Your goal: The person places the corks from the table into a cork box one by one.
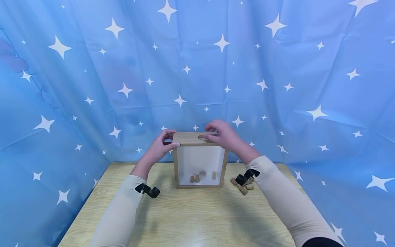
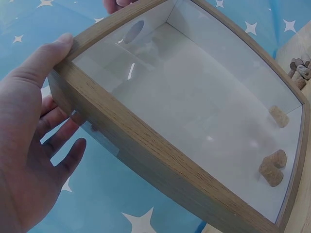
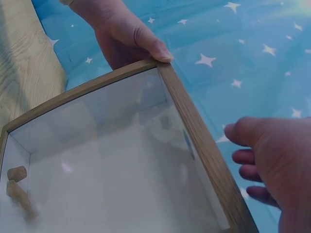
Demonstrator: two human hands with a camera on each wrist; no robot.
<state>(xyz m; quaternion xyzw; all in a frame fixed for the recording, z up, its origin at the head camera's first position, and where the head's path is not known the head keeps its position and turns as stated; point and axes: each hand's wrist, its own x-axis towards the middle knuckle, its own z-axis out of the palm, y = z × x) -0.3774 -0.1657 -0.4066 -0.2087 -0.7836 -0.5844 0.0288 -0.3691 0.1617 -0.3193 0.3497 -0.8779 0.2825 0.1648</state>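
A wooden-framed box (image 1: 200, 187) with a clear front and white inside stands upright on the table. My left hand (image 1: 160, 145) grips its upper left corner, thumb at the front edge and fingers round behind. Over the round hole (image 1: 201, 137) in the box's top is my right hand (image 1: 223, 135), fingers loosely bent and nothing between them. Inside at the bottom are cork stoppers (image 2: 270, 174), two close together and one apart (image 2: 278, 116). Another cork, a blurred streak (image 3: 24, 206) in the right wrist view, appears in motion near the bottom.
Several loose corks (image 1: 242, 190) lie on the wooden table (image 1: 197, 216) right of the box, partly hidden by the right wrist camera (image 1: 242, 179). A blue curtain (image 1: 197, 68) with white stars hangs behind the table and at its sides.
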